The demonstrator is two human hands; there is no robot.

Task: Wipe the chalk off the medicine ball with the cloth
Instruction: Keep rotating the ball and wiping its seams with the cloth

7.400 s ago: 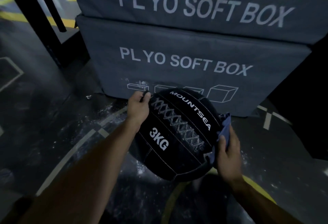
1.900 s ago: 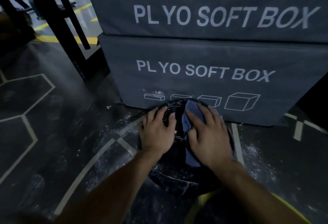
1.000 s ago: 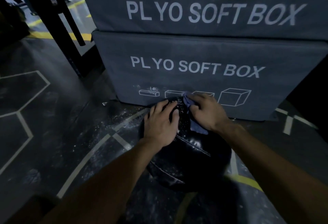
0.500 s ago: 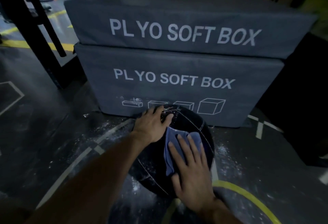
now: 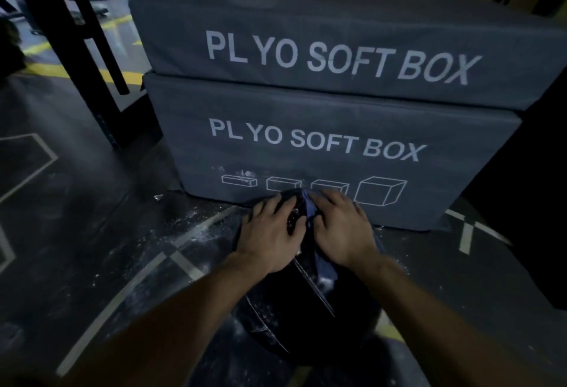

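Chalk flecks point(image 5: 324, 281) dot our medicine ball point(image 5: 310, 319); our left hand point(image 5: 271, 233) rests on it, fingers spread flat, while our right hand point(image 5: 343, 230) presses the cloth point(image 5: 310, 211) down with straight fingers.

round black stitched-panel medicine ball point(image 5: 306, 319): rests on the dark floor, just in front of the lower grey box | surface: white chalk specks along the seams and near the top | crumpled blue fabric cloth point(image 5: 308, 211): lies on the ball's top and trails down its near side, partly covered by a hand
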